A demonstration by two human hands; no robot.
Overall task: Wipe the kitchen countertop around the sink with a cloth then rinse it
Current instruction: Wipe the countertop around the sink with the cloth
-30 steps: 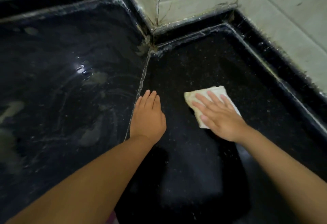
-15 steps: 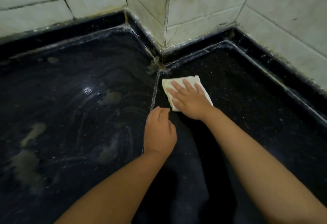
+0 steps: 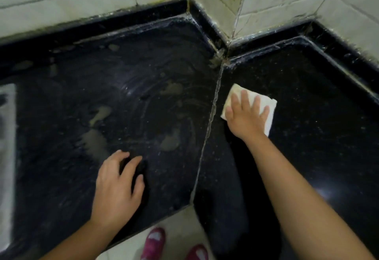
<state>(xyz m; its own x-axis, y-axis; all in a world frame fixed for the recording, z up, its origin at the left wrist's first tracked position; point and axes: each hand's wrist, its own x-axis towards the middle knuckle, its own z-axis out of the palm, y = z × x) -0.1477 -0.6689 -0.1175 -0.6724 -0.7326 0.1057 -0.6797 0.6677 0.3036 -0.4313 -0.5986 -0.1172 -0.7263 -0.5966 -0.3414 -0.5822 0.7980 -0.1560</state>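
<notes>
A folded white cloth point(image 3: 268, 110) lies flat on the right slab of the black countertop point(image 3: 317, 120), just right of the seam between the two slabs. My right hand point(image 3: 246, 116) presses on it with straight, spread fingers and covers most of it. My left hand point(image 3: 117, 188) rests on the wet left slab near the front edge, fingers slightly bent, holding nothing. The left slab shows streaks and pale wet patches point(image 3: 170, 142).
White tiled walls point(image 3: 266, 3) meet in a projecting corner behind the counter, with a raised black rim point(image 3: 205, 26) along them. A metal sink edge point(image 3: 7, 157) shows at the far left. Below the front edge are the pale floor and pink slippers point(image 3: 153, 243).
My right hand slid the cloth to the left toward the seam, then back toward me a little. My left hand moved left and back onto the left slab. The view tilted down.
</notes>
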